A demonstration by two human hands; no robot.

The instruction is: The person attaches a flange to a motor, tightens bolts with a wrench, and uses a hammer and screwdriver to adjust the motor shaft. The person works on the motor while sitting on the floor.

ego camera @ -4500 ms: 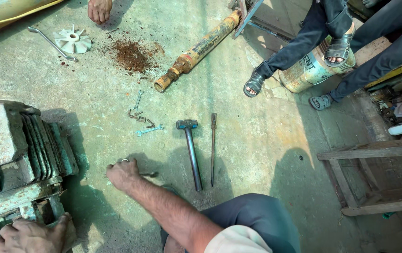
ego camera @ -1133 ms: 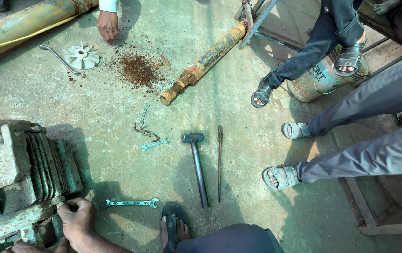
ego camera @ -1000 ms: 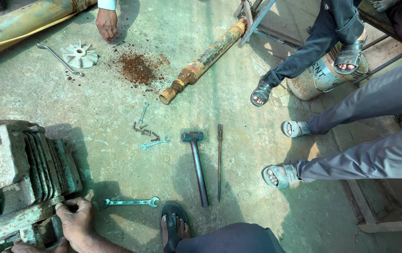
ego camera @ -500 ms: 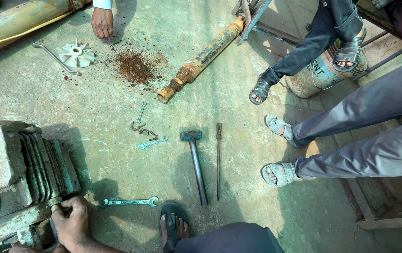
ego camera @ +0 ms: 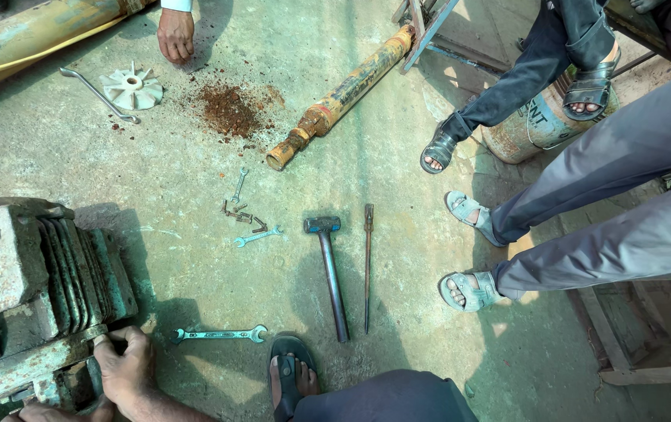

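Head view: concrete floor (ego camera: 195, 258), tools scattered across it.
Labelled package: grey gas cylinder (ego camera: 535, 125) with dark lettering, upper right of the frame.
Motor: green ribbed motor (ego camera: 30, 289), lower left.
Right hand (ego camera: 126, 367): clenched on the motor's lower flange.
Left hand (ego camera: 46, 412): bottom left edge, grip unclear.
Spanner: blue spanner (ego camera: 220, 335) lies just right of the right hand, not touching.

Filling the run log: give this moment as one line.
right hand: on motor base | left hand: at motor, mostly hidden | wrench: on floor beside right hand

The right hand (ego camera: 126, 366) left the floor — now grips the motor's (ego camera: 34, 289) flange.
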